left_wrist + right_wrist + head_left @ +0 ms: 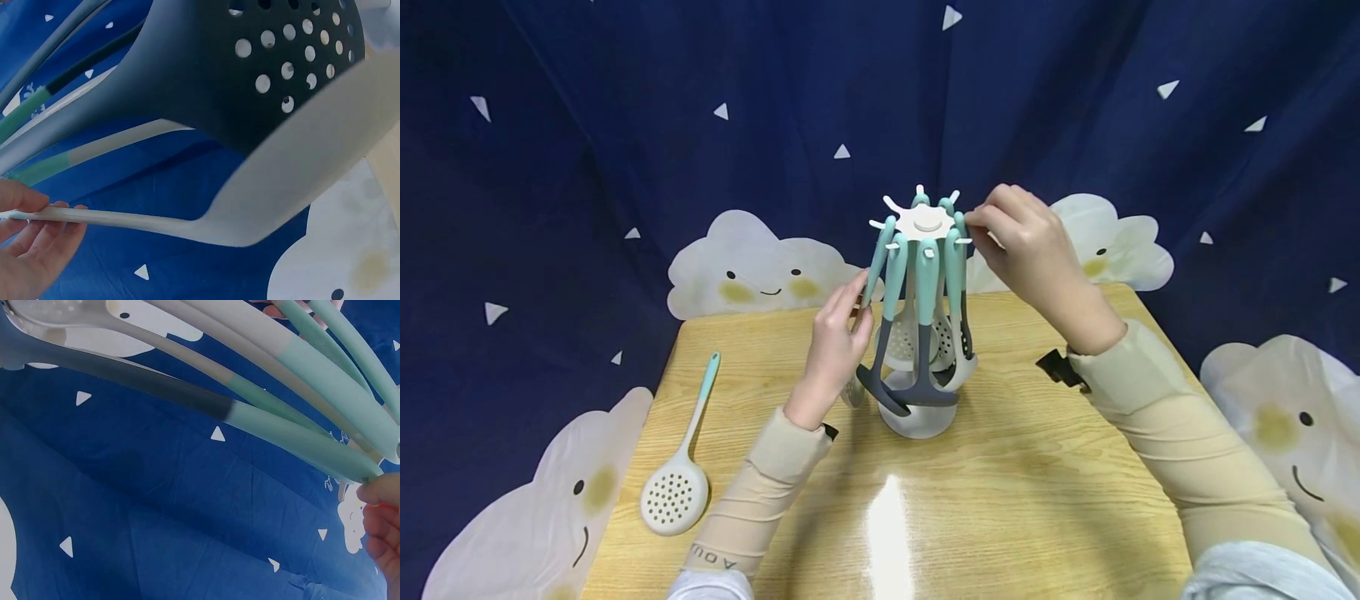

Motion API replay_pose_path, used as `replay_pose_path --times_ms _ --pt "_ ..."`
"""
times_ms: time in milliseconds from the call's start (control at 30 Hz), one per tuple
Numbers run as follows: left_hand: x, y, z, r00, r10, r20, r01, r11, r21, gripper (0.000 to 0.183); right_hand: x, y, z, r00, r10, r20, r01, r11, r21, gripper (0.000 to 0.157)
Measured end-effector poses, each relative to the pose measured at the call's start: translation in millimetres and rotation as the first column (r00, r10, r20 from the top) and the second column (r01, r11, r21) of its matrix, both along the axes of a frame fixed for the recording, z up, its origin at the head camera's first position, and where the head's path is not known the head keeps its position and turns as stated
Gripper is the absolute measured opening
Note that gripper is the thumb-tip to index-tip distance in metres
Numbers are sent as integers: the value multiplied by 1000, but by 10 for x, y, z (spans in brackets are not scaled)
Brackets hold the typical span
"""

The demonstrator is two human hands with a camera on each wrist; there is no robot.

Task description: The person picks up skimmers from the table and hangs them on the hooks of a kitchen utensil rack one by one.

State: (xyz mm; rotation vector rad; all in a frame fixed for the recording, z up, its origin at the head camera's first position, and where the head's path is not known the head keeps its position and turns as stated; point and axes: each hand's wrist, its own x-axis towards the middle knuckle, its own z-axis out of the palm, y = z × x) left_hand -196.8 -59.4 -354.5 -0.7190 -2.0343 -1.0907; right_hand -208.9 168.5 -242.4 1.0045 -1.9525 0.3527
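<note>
A white rack (917, 425) carries several hanging kitchen utensils with teal handles. On its left side, my left hand (838, 342) pinches the thin shaft of a pale grey spatula (137, 219), whose broad, angled head points downward. Beside it in the left wrist view hangs a dark grey slotted utensil (212, 75). My right hand (1018, 233) is up at the rack's top right, thumb and fingers pinching the upper end of a dark-shafted utensil's teal handle (300, 440). That handle's tip is close by a hook of the white hook ring (925, 221).
A pale grey skimmer (675, 496) with a teal handle lies on the left of the wooden table (1015, 492). Behind the table hangs a dark blue curtain (820, 92) with white triangles and clouds. Other hanging utensils crowd closely around the rack's post.
</note>
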Motion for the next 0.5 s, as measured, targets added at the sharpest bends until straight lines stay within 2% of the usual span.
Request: replay_pose_path --times_ms 500 --pt "19 73 -53 1000 -15 18 15 1000 8 43 -14 -17 6 1000 12 -9 -12 1000 -23 5"
